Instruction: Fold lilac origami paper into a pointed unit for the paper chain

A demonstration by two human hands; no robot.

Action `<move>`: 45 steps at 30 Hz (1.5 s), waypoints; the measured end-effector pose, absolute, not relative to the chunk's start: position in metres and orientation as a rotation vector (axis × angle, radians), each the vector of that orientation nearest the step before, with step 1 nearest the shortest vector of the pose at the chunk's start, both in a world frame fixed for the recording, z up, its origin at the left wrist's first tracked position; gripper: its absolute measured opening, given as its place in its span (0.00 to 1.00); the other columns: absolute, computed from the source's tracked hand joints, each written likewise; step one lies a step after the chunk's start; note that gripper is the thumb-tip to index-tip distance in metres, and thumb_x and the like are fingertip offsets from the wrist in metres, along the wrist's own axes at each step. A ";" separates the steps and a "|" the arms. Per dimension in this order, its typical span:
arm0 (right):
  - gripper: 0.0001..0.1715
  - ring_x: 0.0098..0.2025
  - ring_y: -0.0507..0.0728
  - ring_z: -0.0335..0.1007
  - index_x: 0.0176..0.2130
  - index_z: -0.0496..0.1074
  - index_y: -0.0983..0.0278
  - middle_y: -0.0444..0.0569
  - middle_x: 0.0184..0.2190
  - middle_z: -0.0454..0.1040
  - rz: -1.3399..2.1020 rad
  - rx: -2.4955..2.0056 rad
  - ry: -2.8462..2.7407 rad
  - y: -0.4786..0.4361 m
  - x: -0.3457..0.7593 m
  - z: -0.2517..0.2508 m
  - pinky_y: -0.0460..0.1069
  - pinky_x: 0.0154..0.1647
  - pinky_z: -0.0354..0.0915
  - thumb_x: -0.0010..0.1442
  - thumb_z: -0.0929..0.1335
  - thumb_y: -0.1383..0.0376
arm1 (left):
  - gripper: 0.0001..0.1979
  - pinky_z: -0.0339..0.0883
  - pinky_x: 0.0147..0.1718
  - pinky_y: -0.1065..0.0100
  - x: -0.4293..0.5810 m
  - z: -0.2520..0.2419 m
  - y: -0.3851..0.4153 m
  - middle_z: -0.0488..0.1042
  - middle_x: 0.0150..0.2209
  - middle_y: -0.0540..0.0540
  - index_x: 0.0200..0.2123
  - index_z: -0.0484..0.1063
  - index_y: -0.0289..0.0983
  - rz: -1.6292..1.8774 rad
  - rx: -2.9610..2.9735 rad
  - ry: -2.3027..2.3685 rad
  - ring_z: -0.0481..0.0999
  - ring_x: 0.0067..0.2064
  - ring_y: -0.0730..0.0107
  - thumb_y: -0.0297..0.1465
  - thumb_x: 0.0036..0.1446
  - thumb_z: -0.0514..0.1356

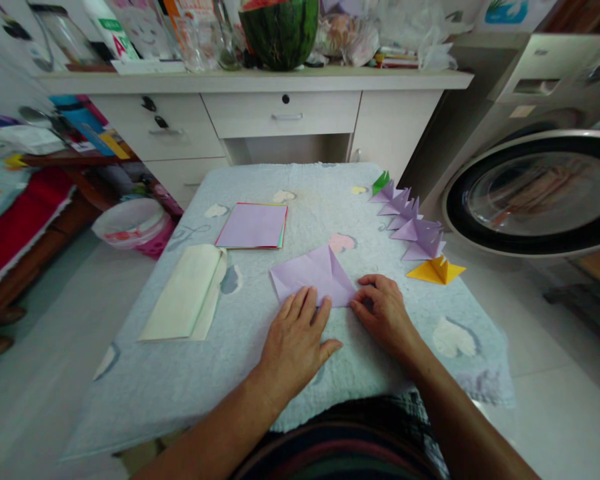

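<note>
A lilac sheet of paper (314, 273), partly folded into a point, lies on the table's pale blue cloth (230, 373). My left hand (295, 340) rests flat on its near edge, fingers stretched out. My right hand (383, 313) is curled at the sheet's right corner, fingertips pinching or pressing the fold there. A stack of coloured square sheets (253, 227) with lilac on top lies farther back.
A row of folded lilac pieces (410, 223), with a green one (381, 181) at the far end and a yellow one (436, 270) nearest, lines the right edge. A cream booklet (185, 293) lies left. A white desk (280, 113) stands behind, a washing machine door (535, 193) to the right.
</note>
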State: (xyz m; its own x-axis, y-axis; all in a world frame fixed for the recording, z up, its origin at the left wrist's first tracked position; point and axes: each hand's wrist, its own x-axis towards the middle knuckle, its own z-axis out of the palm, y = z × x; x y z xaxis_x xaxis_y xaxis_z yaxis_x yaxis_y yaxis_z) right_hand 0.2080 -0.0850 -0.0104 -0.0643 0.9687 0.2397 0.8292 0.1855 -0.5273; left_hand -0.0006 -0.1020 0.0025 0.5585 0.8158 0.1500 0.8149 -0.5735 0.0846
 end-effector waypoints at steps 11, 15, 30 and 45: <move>0.04 0.50 0.63 0.64 0.29 0.74 0.61 0.53 0.45 0.70 0.353 -1.693 -1.918 -0.086 0.206 -0.007 0.62 0.54 0.60 0.56 0.70 0.68 | 0.33 0.57 0.60 0.48 0.001 -0.002 -0.102 0.60 0.64 0.36 0.64 0.58 0.48 0.261 2.806 1.423 0.58 0.65 0.44 0.49 0.57 0.59; 0.03 0.50 0.63 0.64 0.30 0.74 0.62 0.53 0.45 0.70 0.353 -1.695 -1.918 -0.086 0.206 -0.007 0.62 0.54 0.60 0.56 0.70 0.68 | 0.33 0.56 0.61 0.48 0.001 -0.002 -0.103 0.59 0.64 0.35 0.64 0.59 0.47 0.264 2.811 1.423 0.57 0.66 0.43 0.50 0.58 0.58; 0.02 0.51 0.64 0.63 0.30 0.73 0.62 0.54 0.46 0.70 0.356 -1.673 -1.924 -0.088 0.207 -0.007 0.62 0.54 0.59 0.55 0.68 0.68 | 0.33 0.59 0.59 0.48 0.001 0.000 -0.103 0.59 0.64 0.34 0.64 0.59 0.46 0.240 2.852 1.432 0.60 0.65 0.42 0.51 0.58 0.55; 0.16 0.52 0.62 0.63 0.39 0.68 0.62 0.53 0.46 0.69 0.459 -1.538 -1.878 -0.094 0.220 -0.003 0.61 0.55 0.59 0.51 0.64 0.76 | 0.33 0.60 0.59 0.48 0.002 0.000 -0.102 0.61 0.64 0.34 0.63 0.60 0.46 0.230 2.859 1.434 0.60 0.65 0.42 0.52 0.58 0.56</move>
